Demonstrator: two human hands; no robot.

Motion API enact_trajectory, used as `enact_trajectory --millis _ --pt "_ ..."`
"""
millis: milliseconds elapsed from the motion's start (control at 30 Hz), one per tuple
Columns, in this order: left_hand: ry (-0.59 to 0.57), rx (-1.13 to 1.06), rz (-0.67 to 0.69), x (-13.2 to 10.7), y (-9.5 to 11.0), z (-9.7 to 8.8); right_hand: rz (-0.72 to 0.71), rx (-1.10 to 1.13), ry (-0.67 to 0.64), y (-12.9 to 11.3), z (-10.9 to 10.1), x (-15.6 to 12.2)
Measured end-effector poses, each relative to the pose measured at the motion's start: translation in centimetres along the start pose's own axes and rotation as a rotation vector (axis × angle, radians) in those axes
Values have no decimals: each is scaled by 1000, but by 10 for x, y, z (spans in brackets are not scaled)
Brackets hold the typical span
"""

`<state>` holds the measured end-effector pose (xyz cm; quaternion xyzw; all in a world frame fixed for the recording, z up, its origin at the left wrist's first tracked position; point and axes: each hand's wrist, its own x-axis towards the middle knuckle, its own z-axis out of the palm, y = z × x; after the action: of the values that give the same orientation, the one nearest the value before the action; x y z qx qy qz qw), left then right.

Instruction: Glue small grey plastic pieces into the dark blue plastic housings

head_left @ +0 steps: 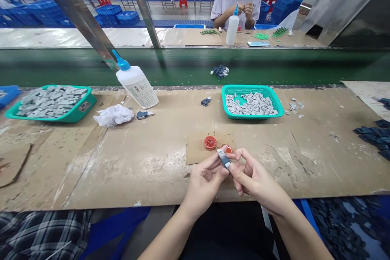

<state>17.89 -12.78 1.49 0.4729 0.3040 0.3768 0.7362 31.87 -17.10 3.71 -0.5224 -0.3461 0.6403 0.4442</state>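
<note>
The left hand [204, 183] and the right hand [256, 183] are held together above the table [91, 174], pinching a small grey-and-dark-blue piece [224, 159] between them. The left thumb and fingers grip it from one side, while the right thumb and forefinger close on it from the other, and the remaining fingers curl loosely. The piece sits just above a square of cardboard [195, 150] that bears a small red cup [210, 142] holding a glossy red liquid, with a second red object [228, 149] partly hidden behind the fingers. Ahead, a teal basket [234, 91] holds a heap of light grey pieces [251, 104], and a few loose grey pieces [293, 105] lie to its right. A teal tray [88, 101] at the far left is filled with larger grey pieces [50, 101]. Two dark blue pieces lie apart on the table, one [206, 101] beside the basket and one [144, 115] next to crumpled white plastic [113, 115] and a glue bottle [137, 87] lying on its side. A layer of dark blue pieces [371, 136] spreads across the table's right edge, and more fill a bin [341, 227] at lower right, so plenty of both colours lie around the hands.
</note>
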Motion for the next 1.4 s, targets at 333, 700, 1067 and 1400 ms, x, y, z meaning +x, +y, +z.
enact_trajectory --millis 333,700,1067,1400 --pt "283 22 96 19 11 -43 -275 -692 186 -73 -33 55" --pt "943 991 216 0 22 -209 -130 -1429 385 -159 -91 331" --pt "1098 1219 384 1 22 -213 -124 -1428 319 -118 -28 430" --pt "1092 1280 385 9 20 -201 -100 -1513 351 -110 -26 378"
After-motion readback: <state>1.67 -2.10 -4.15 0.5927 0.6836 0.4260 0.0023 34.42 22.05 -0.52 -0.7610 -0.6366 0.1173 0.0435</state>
